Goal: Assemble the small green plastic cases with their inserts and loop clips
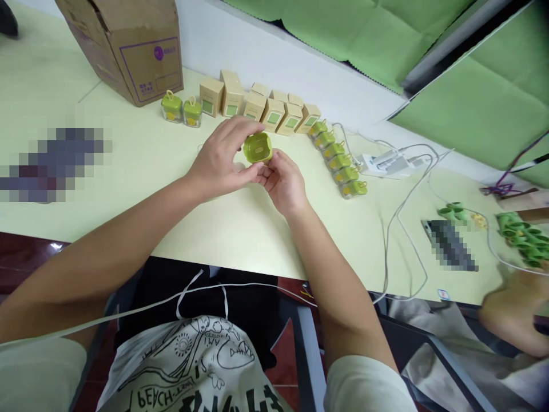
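Note:
Above the table, both of my hands grip a small yellow-green plastic cap (pixel 258 147), its hollow side turned up toward me. My left hand (pixel 225 157) is closed around its left side, fingers over the top edge and thumb along the bottom. The fingers of my right hand (pixel 283 180) are bent against its lower right edge. Beyond my left hand stand two clear jars with green looped lids (pixel 182 110). A slanting row of similar lidded jars (pixel 338 157) is to the right of my right hand.
Several small cardboard boxes (pixel 257 109) line the wall beside a large carton (pixel 128 51). White cables run from a power strip (pixel 386 164) across the right side. Farther right are green cup-shaped pieces (pixel 521 234) and another person's arm (pixel 514 312). Pixelated areas hide some objects.

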`<state>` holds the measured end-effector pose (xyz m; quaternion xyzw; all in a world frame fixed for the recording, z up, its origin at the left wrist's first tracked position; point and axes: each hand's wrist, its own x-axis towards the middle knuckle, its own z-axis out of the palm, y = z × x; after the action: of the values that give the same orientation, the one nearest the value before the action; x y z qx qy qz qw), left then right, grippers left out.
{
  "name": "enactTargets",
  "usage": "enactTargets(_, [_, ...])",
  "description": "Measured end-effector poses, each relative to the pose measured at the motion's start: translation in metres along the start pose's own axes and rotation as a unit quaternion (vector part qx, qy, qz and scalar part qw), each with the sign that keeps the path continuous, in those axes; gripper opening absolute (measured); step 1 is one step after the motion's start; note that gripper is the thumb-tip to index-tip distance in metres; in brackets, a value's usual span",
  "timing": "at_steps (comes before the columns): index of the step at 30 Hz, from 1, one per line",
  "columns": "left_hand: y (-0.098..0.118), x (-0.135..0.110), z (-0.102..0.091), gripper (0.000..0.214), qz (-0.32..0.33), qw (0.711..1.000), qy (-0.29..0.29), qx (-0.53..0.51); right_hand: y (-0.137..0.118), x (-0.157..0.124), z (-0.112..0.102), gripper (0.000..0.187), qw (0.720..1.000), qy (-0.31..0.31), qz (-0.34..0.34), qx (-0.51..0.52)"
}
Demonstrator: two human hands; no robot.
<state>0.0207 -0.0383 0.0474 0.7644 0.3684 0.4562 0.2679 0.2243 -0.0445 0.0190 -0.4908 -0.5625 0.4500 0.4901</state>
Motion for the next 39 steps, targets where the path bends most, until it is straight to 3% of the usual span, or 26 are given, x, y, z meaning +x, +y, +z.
enactTargets(5, [-0.012,0.007,0.01,0.049,-0.089,0.984,0.05,-0.146,0.008,0.0,-0.005,0.067,0.998,0.032,-0.046,-0.028])
enactTargets(13, [-0.021,0.01,0.014,0.043,-0.162,0.954,0.028,-0.253,0.008,-0.01,-0.005,0.06,0.978,0.067,-0.142,-0.138])
enactTargets(19, [-0.017,0.01,0.011,0.028,-0.201,0.925,0.017,-0.322,0.004,-0.013,-0.005,0.065,0.968,0.096,-0.154,-0.17])
enactTargets(23, [-0.021,0.011,0.011,0.019,-0.211,0.912,0.007,-0.352,0.002,-0.013,-0.007,0.07,0.964,0.104,-0.18,-0.168])
enactTargets(32, [-0.028,0.01,0.011,0.028,-0.223,0.881,-0.009,-0.416,0.021,-0.003,-0.015,0.071,0.924,0.119,-0.283,-0.228])
enactTargets(39, [-0.028,0.008,0.009,0.032,-0.221,0.884,-0.022,-0.411,0.019,-0.004,-0.018,0.057,0.926,0.096,-0.273,-0.243])
